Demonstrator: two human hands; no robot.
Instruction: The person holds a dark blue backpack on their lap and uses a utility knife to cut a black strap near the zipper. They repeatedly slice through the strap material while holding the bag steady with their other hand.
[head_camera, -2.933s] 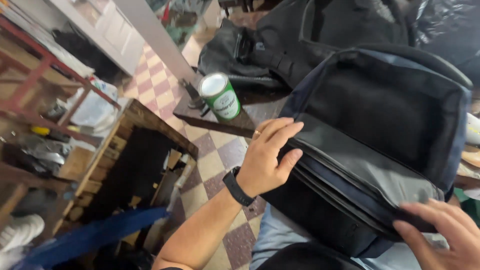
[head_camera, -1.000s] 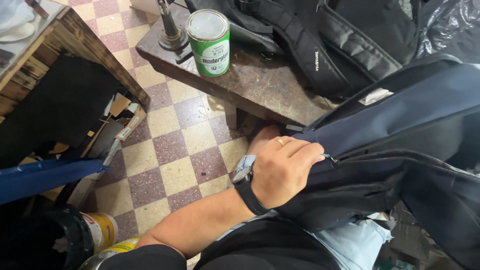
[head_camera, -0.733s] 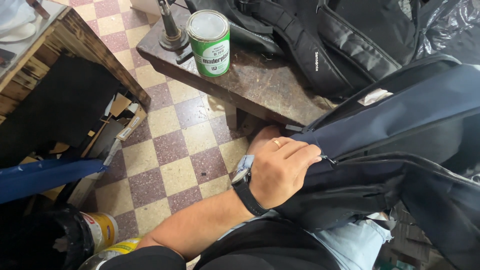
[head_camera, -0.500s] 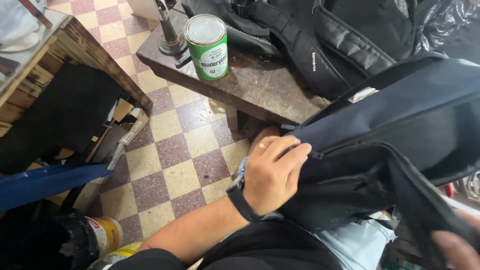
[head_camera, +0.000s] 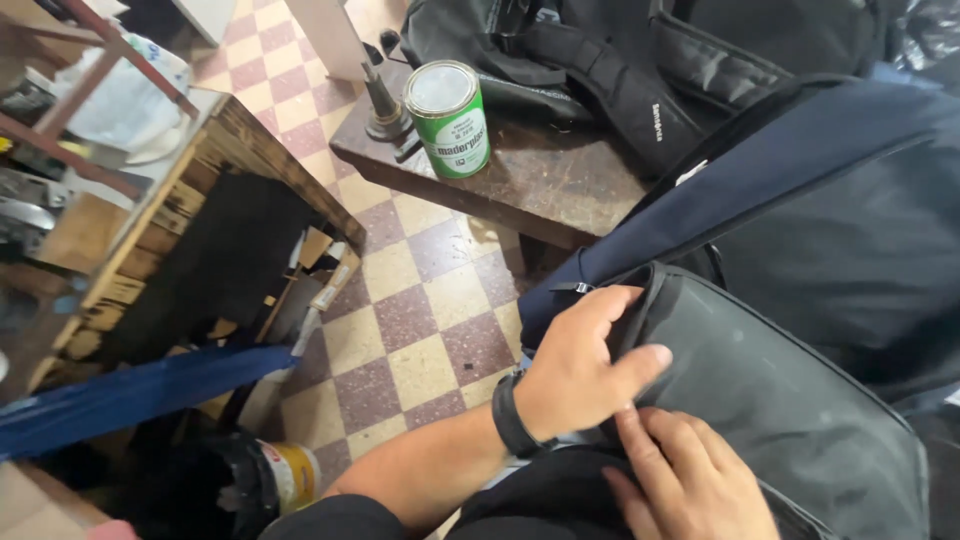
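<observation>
Backpack (head_camera: 800, 400) flap under both hands' fingers (head_camera: 640, 362)

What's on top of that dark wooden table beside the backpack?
On the wooden table stand a green can with a silver lid and a small metal tool; a black bag rests at the back. The navy backpack hides the table's right end.

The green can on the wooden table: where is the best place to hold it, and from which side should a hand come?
Take the green can around the middle of its round wall, coming from the floor side. It stands upright with its lid on, so a side grip should keep it level. A metal tool stands close on one side and a black bag lies behind, so those sides look crowded.
</observation>
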